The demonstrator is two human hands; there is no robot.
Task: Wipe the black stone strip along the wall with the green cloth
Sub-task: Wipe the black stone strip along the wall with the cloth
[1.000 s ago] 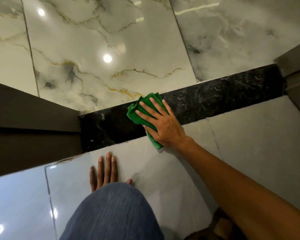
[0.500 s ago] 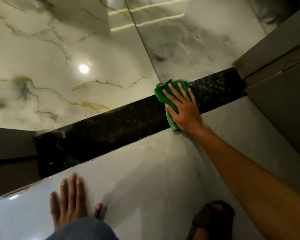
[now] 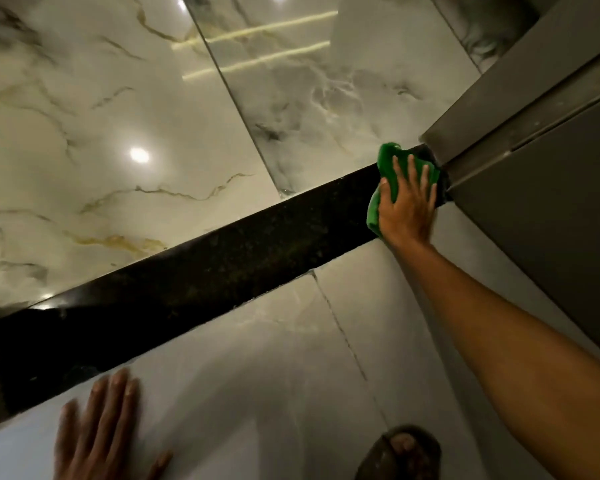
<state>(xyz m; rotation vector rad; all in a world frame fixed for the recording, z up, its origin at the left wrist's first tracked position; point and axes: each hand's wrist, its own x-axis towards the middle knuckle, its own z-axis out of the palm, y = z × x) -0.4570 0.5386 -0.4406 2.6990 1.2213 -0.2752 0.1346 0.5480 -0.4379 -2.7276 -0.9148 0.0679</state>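
Right hand [image 3: 406, 206] pressed flat, fingers spread, palm down on the green cloth [image 3: 385, 168], pinning it more than gripping it. Cloth bunched under there, sat right at the far right end of the black stone strip [image 3: 201, 271], jammed up against the grey door frame [image 3: 520, 109]. Left hand [image 3: 97, 434] open and flat on the pale floor tile [image 3: 257, 375], holding nothing, just propping, a bit blurry. Couldn't see any obvious sheen difference on the strip, so no telling which bits got cleaned. Best guess: at the end of a pass, corner getting done, whole long run back toward the left possibly left to go. Marble wall tile [image 3: 118, 98] above looked glossy. Sandalled foot [image 3: 400, 452] at bottom edge.
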